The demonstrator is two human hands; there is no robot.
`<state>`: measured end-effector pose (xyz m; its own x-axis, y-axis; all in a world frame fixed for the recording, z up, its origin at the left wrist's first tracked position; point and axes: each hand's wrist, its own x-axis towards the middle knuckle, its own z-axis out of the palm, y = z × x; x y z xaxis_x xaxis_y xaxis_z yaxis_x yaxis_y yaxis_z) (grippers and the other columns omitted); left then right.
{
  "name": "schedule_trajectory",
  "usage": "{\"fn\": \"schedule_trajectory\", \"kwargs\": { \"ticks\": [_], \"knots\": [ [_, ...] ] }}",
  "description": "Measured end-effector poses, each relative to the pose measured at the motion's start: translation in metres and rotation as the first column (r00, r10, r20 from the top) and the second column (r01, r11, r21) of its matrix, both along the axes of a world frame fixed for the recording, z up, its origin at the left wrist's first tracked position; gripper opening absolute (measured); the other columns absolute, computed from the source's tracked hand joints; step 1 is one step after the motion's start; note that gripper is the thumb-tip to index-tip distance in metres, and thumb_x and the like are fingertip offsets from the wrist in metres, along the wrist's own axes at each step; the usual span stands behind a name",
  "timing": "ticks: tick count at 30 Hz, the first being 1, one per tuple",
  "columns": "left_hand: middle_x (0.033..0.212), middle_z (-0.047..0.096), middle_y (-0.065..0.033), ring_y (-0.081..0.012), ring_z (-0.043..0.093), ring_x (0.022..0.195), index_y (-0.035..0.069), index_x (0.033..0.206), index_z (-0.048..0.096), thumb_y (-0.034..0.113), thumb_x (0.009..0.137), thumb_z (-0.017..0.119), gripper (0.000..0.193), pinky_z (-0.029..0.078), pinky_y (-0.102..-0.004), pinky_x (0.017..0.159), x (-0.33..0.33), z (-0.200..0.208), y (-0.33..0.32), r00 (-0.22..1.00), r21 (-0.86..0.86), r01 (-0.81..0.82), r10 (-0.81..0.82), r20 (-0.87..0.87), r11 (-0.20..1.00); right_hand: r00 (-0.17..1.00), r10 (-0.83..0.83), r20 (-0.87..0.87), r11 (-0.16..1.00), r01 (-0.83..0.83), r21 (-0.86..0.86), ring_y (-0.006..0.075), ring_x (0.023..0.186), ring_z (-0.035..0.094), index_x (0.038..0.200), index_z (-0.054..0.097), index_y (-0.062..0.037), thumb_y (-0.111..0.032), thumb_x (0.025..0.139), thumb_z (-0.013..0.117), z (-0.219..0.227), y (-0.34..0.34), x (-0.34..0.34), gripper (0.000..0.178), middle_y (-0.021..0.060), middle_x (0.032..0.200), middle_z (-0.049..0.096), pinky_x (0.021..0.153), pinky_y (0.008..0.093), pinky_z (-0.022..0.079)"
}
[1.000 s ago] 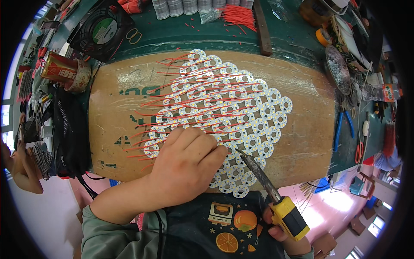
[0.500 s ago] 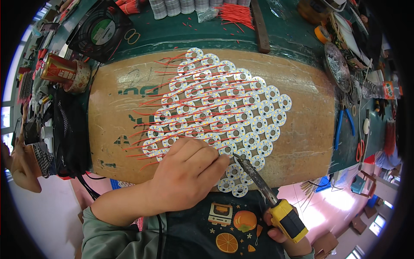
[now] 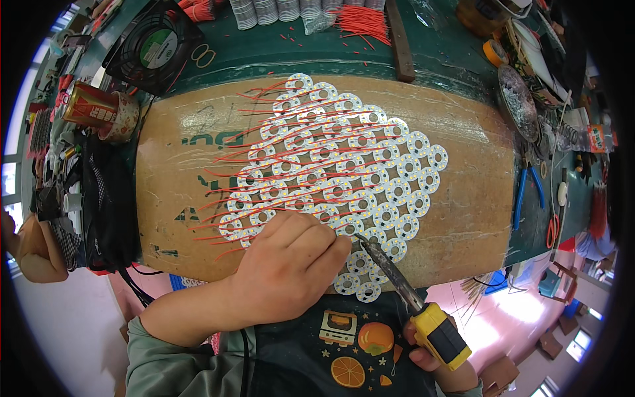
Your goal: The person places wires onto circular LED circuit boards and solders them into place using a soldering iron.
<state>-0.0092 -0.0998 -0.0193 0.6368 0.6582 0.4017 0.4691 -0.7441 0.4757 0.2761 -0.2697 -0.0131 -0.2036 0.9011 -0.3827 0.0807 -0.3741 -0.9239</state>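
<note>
Pointing to eleven o'clock, iron (image 3: pixel 410 292) is grasped by right hand (image 3: pixel 424 359).
Handle (image 3: pixel 442 336) is used, probably against heat; left hand's (image 3: pixel 288 264) grip over discs (image 3: pixel 344 194) cannot be told.

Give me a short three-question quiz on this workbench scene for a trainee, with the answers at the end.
1. Multiple choice: what does the person's right hand hold?
A: an orange roll of tape
B: a yellow-and-black-handled metal soldering iron
C: a pair of red-handled scissors

2. True or false: the blue-handled metal pliers lie to the right of the flat brown board.

3. Fill in the blank: thin red wires lie across the white, ring-shaped LED boards, and their ends stick out toward the picture's ____ side.

Key: 1. B; 2. True; 3. left.
</note>
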Motion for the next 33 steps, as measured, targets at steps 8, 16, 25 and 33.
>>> {"fn": "schedule_trajectory", "kwargs": {
  "ticks": [8,16,25,33],
  "knots": [
    [0.088,0.06,-0.0051,-0.0232,0.061,0.08,0.001,0.099,0.071,0.003,0.069,0.074,0.03,0.049,-0.0351,0.07,-0.001,0.001,-0.001,0.999,0.009,0.016,-0.015,-0.037,1.0,0.984,0.054,0.168,0.993,-0.071,0.098,0.031,0.062,0.066,0.104,0.071,-0.0054,-0.052,0.08,0.079,-0.006,-0.005,0.002,0.053,0.0083,0.077,0.067,0.055,0.0366,0.052],
    [0.088,0.059,-0.0051,-0.0228,0.06,0.08,0.002,0.099,0.071,0.004,0.07,0.073,0.03,0.049,-0.0346,0.069,-0.001,0.002,-0.001,0.998,-0.001,0.013,-0.013,-0.057,1.0,0.969,0.071,0.237,0.979,-0.113,0.167,0.0289,0.058,0.063,0.089,0.066,-0.0099,-0.054,0.086,0.072,-0.009,-0.006,0.003,0.044,0.0043,0.071,0.061,0.052,0.0381,0.05],
    [0.088,0.059,-0.0051,-0.0231,0.06,0.08,0.002,0.1,0.071,0.003,0.07,0.072,0.03,0.049,-0.0345,0.071,-0.002,0.005,0.003,0.999,-0.012,0.019,-0.019,-0.047,1.0,1.0,-0.02,-0.016,0.995,0.022,0.095,0.0239,0.063,0.06,0.084,0.065,-0.0072,-0.039,0.079,0.083,0.0,0.0,0.004,0.037,0.0055,0.073,0.061,0.057,0.035,0.046],
    [0.102,0.061,-0.0084,-0.0283,0.062,0.095,0.007,0.109,0.071,0.017,0.067,0.084,0.045,0.05,-0.0405,0.08,0.001,0.015,0.0,0.997,0.086,-0.037,0.043,-0.069,0.996,0.937,-0.314,-0.156,0.94,0.33,0.088,0.0155,0.068,0.057,0.09,0.065,-0.0016,-0.039,0.08,0.085,0.002,0.01,0.005,0.044,0.0048,0.077,0.063,0.059,0.0296,0.043]
  ]
}}
